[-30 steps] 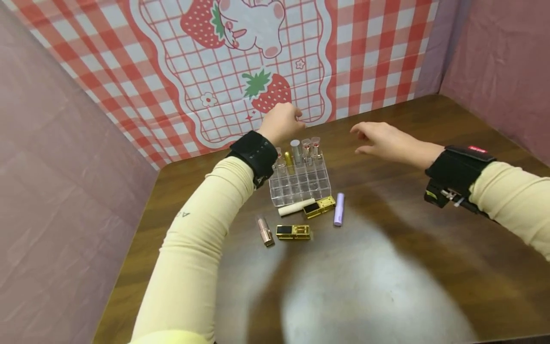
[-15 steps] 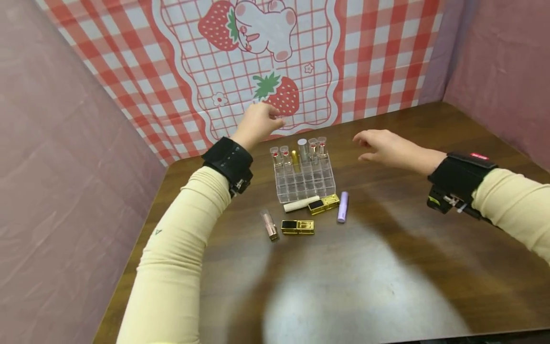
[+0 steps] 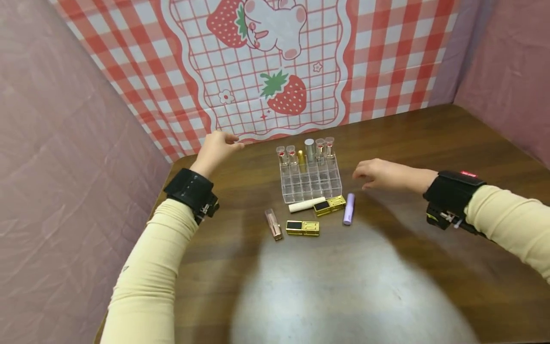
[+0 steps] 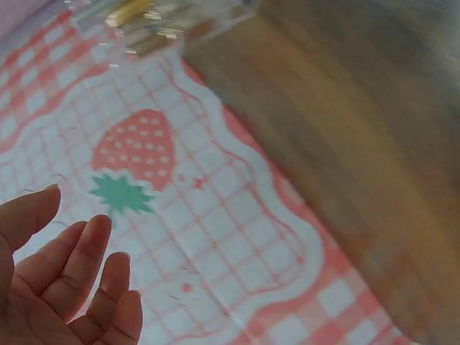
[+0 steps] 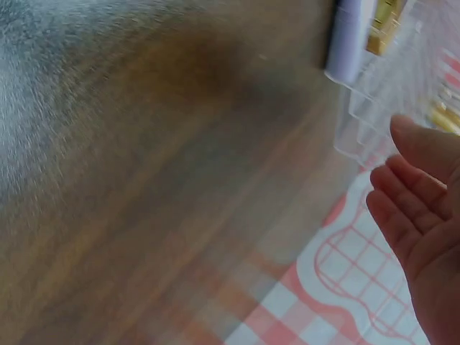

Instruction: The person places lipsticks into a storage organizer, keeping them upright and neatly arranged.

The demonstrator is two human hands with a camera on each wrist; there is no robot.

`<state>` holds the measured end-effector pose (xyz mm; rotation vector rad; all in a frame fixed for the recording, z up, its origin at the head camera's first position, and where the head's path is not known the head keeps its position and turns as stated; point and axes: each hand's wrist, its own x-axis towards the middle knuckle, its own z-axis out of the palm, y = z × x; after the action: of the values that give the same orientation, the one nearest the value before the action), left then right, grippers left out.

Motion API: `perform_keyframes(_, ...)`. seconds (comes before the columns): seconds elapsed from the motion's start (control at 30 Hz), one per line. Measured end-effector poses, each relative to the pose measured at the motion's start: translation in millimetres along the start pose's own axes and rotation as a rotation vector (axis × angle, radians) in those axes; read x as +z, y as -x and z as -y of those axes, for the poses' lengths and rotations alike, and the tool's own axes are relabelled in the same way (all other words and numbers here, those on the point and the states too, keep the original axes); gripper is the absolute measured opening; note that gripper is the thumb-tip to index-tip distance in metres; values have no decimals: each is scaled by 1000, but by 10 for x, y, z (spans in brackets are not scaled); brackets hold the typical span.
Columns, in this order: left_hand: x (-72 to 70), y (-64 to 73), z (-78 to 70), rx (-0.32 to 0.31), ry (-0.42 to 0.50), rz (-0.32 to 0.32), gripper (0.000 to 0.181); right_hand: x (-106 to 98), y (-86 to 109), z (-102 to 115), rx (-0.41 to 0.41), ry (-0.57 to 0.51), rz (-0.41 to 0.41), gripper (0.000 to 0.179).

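A clear stepped lipstick organizer [image 3: 311,184] stands near the back of the table, its rear row filled with several upright lipsticks, among them a gold one [image 3: 301,157] and a silver-capped one [image 3: 310,149]. In front lie a white tube [image 3: 307,204], a gold lipstick with a black end [image 3: 330,205], another such gold lipstick [image 3: 302,228], a rose-gold lipstick [image 3: 273,224] and a lilac tube [image 3: 349,209]. My left hand [image 3: 216,149] hovers left of the organizer, fingers loosely bent, holding nothing. To the organizer's right, nearest the lilac tube, my right hand [image 3: 380,174] is also in the air, relaxed.
The brown wooden table [image 3: 412,229] spreads out around the items. Behind it hangs a red-checked cloth with strawberries [image 3: 374,57]. Pink cloth walls [image 3: 64,191] close off both sides. Both wrists carry black straps with cameras.
My left hand has moved left and down from above the organizer's back row, uncovering the lipsticks there. My right hand has lowered toward the table. The head view has shifted slightly.
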<state>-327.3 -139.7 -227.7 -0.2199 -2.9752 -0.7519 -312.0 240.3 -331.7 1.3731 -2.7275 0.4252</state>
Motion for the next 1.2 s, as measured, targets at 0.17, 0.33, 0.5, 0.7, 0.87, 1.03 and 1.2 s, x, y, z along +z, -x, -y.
perform_keyframes(0.17, 93, 52, 296, 9, -38, 43, 37, 134, -38, -42, -31, -77, 98, 24)
perform_keyframes(0.33, 254, 132, 534, -4, -37, 87, 36, 206, -85, -78, -57, -138, 160, 23)
perform_keyframes(0.5, 397, 176, 696, -30, -42, 113, 36, 257, -124, -100, -85, -151, 181, 24)
perform_keyframes(0.7, 495, 163, 800, -38, -46, 116, 34, 302, -160, -131, -122, -164, 190, 20)
perform_keyframes(0.87, 535, 157, 820, -49, -33, 112, 32, 327, -187, -151, -119, -169, 207, 19)
perform_keyframes(1.03, 579, 128, 847, -37, -31, 113, 33, 334, -206, -152, -107, -171, 221, 18)
perform_keyframes(1.2, 623, 98, 881, -29, -28, 117, 33, 362, -238, -163, -117, -143, 220, 17)
